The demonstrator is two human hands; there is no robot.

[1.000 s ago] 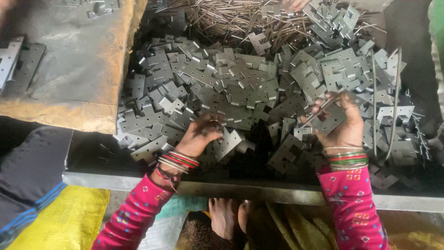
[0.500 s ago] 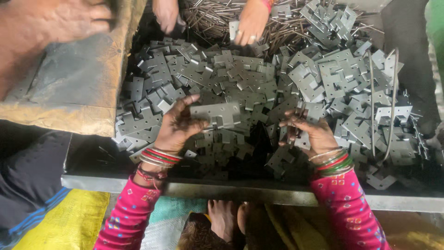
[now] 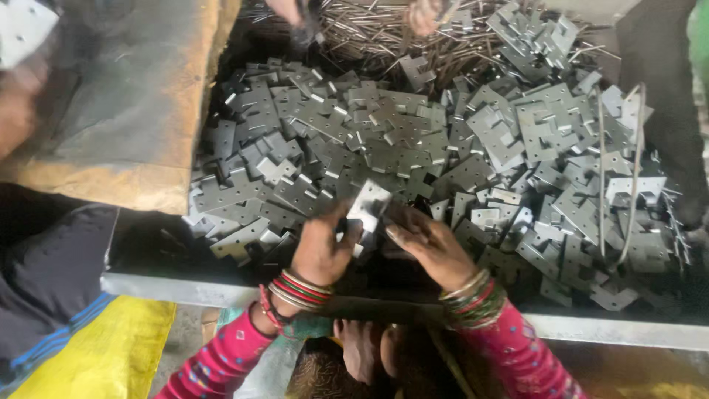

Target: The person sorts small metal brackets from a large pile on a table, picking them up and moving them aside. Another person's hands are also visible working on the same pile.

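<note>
**benchwatcher:** so what were the hands actually doing there?

**tin_lurker:** Both were on one piece. The left hand [image 3: 319,247] had its fingers curled round the lower edge of a small pale metal plate [image 3: 368,205], and the right hand [image 3: 428,244] was closed in on it from the other side, fingertips at the plate. It was held tilted, just above the near edge of the surface, about the middle.

**benchwatcher:** and around them?

**tin_lurker:** A big heap of grey notched plates [image 3: 413,140] covered the surface [image 3: 620,331] right behind the hands. A pile of thin metal rods [image 3: 369,33] lay along the far edge, where somebody else's hand [image 3: 422,15] was busy. A bent wire loop [image 3: 617,170] sat on the plates toward the right edge, and a worn brown board [image 3: 125,111] sat at the left.
</note>
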